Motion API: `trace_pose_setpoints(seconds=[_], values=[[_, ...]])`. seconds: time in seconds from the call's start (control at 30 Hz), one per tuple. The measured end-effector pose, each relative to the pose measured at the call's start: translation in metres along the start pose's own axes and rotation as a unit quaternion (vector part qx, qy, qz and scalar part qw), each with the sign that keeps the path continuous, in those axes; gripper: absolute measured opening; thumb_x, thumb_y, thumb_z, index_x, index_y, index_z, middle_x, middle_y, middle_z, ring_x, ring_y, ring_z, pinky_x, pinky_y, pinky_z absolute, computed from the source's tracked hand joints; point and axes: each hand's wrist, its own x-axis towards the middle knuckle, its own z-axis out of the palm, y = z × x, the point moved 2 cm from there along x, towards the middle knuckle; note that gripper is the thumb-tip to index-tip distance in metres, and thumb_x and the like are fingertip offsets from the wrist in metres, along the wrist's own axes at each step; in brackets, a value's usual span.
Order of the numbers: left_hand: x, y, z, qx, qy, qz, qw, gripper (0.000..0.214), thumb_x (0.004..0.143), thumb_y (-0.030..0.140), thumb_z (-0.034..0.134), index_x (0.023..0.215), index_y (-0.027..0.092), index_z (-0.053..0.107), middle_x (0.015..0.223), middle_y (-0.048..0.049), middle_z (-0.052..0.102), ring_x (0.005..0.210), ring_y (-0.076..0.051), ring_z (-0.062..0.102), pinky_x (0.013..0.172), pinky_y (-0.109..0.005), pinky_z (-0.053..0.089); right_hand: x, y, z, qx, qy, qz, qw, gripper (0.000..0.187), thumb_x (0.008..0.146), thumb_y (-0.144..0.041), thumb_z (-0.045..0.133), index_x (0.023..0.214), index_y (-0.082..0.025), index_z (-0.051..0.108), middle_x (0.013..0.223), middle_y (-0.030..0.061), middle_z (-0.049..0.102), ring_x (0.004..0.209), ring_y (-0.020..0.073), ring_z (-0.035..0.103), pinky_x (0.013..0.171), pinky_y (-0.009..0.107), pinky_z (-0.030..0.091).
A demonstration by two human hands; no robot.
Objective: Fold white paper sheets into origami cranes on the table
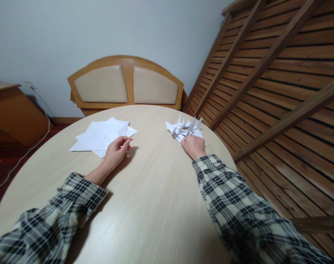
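My left hand (118, 152) hovers over the table at the near right edge of a stack of white paper sheets (101, 134). Its fingers are loosely bent and somewhat apart, with nothing visible in them. On the right, my right hand (193, 146) is closed at the near side of a cluster of folded white paper cranes (180, 127). A pointed white part of a paper crane (189, 129) sticks up just beyond its knuckles. The fingertips are hidden behind the back of the hand. Several narrow points of the cranes stand upright.
Both hands are above a round light-wood table (145, 205). Behind it stands a headboard (130, 84) with two cream panels against the wall. A slatted wooden frame (279, 80) leans close along the right side. At left are a wooden desk (15, 113) and a white cable (26, 154).
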Motion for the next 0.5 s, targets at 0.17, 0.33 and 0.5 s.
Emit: trace_pose_setpoints(seconds=[0.17, 0.33, 0.5], values=[[-0.001, -0.001, 0.001, 0.001, -0.011, -0.002, 1.0, 0.017, 0.087, 0.031, 0.053, 0.093, 0.017, 0.061, 0.066, 0.0009, 0.056, 0.057, -0.012, 0.052, 0.054, -0.024, 0.043, 0.008, -0.005, 0.003, -0.029, -0.008, -0.013, 0.999, 0.037, 0.091, -0.022, 0.042, 0.094, -0.006, 0.076, 0.095, 0.0225, 0.074, 0.093, 0.0291, 0.07, 0.07, 0.03, 0.047], [-0.003, 0.001, 0.002, 0.001, -0.021, -0.01, 1.0, 0.018, 0.089, 0.032, 0.052, 0.094, 0.017, 0.061, 0.066, 0.0012, 0.055, 0.057, -0.012, 0.051, 0.052, -0.023, 0.042, 0.013, -0.008, 0.005, -0.042, -0.011, -0.016, 0.999, 0.037, 0.091, -0.02, 0.042, 0.096, -0.004, 0.074, 0.097, 0.0254, 0.073, 0.093, 0.0288, 0.07, 0.07, 0.031, 0.047], [-0.002, 0.002, 0.002, 0.017, -0.02, 0.001, 1.0, 0.017, 0.088, 0.031, 0.052, 0.092, 0.018, 0.061, 0.063, 0.0019, 0.054, 0.056, -0.013, 0.051, 0.052, -0.024, 0.041, 0.012, -0.007, 0.007, -0.054, -0.007, -0.019, 0.998, 0.036, 0.091, -0.018, 0.042, 0.095, -0.004, 0.075, 0.095, 0.0253, 0.073, 0.09, 0.0298, 0.071, 0.069, 0.033, 0.046]])
